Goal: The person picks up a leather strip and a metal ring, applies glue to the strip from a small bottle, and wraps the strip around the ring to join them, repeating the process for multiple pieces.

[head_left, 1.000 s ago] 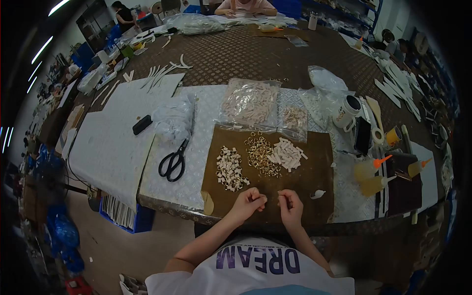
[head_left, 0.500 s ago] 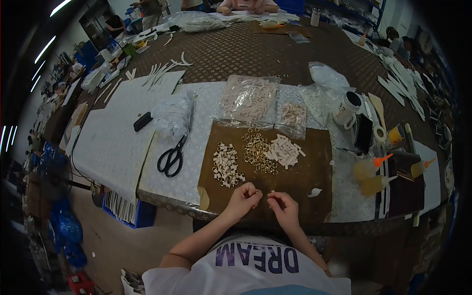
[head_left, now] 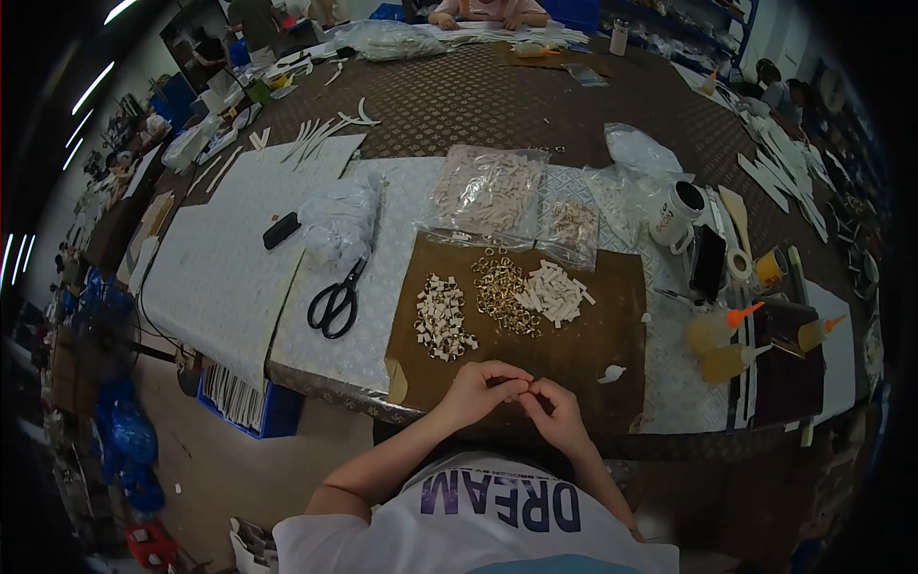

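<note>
My left hand (head_left: 485, 391) and my right hand (head_left: 553, 406) meet fingertip to fingertip over the front of a brown mat (head_left: 602, 335). Both are pinched closed, and whatever lies between the fingers is too small to make out. Beyond them on the mat are three piles: pale pieces with metal rings (head_left: 441, 320) at the left, gold-coloured rings (head_left: 504, 295) in the middle, and loose pale strips (head_left: 555, 293) at the right. A small white scrap (head_left: 611, 374) lies to the right of my right hand.
Black scissors (head_left: 334, 308) and a white plastic bag (head_left: 337, 225) lie left of the mat. Clear bags of small parts (head_left: 486, 191) lie behind it. At the right stand a mug (head_left: 675, 212), a phone (head_left: 708, 262) and glue bottles (head_left: 712, 330). A person (head_left: 488, 11) sits across the table.
My hands have come together from slightly apart, and their fingertips now touch. The view has shifted slightly.
</note>
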A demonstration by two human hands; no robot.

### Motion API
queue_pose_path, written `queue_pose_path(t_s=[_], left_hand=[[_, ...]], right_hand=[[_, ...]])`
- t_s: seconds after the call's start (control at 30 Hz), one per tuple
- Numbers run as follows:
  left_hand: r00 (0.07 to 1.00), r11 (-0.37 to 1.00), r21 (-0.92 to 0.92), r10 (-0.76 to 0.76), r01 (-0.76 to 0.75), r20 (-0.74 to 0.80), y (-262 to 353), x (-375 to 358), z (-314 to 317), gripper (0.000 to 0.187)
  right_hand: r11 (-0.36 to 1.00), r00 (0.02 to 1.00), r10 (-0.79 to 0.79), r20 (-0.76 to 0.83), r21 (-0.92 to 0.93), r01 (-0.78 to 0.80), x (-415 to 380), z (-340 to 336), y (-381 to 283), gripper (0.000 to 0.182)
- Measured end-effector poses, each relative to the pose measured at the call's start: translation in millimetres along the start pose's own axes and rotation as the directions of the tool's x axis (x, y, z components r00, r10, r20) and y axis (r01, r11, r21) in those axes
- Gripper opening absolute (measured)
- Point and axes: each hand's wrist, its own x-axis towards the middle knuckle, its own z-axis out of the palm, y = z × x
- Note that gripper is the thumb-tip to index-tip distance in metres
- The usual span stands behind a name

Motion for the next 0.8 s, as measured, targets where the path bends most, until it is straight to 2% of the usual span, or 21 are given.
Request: queue_pose_path(t_s=[0.1,0.2,0.3,0.47,0.5,0.6,0.7,0.8], left_hand=[[0.997,0.992,-0.121,-0.039,0.046,0.059,-2,4,-3,0.019],[0.987,0.972,-0.179,-0.146,0.155,0.061,-7,5,-4,0.019],[0.999,0.998,-0.065,-0.004,0.001,-0.05,-10,0,5,0.017],[0.938,0.964,0.178,0.237,-0.196,-0.251,-17,-7,12,0.011],[0.918,0.944,0.241,0.289,-0.225,-0.273,-13,-8,12,0.011],[0.868,0.825,0.464,0.454,-0.323,-0.202,6,-16,14,0.01],[0.914,0.928,0.326,0.282,-0.183,-0.292,6,-16,16,0.01],[0.968,0.991,0.1,0.114,-0.093,-0.224,-10,-6,6,0.01]], right_hand=[[0.988,0.995,-0.07,-0.074,0.13,0.079,0,10,8,0.005],[0.967,0.995,-0.035,-0.091,0.25,0.057,0,12,9,0.009],[0.947,0.992,0.027,-0.123,0.32,0.014,3,18,17,0.013],[0.979,0.991,-0.004,-0.137,0.204,0.032,5,21,8,0.014],[0.983,0.991,-0.006,-0.134,0.181,0.03,6,21,8,0.014],[0.979,0.989,0.028,-0.144,0.203,0.001,8,23,10,0.014],[0.983,0.988,-0.052,-0.143,0.169,0.076,9,24,2,0.014],[0.988,0.987,-0.073,-0.146,0.124,0.091,10,25,5,0.015]])
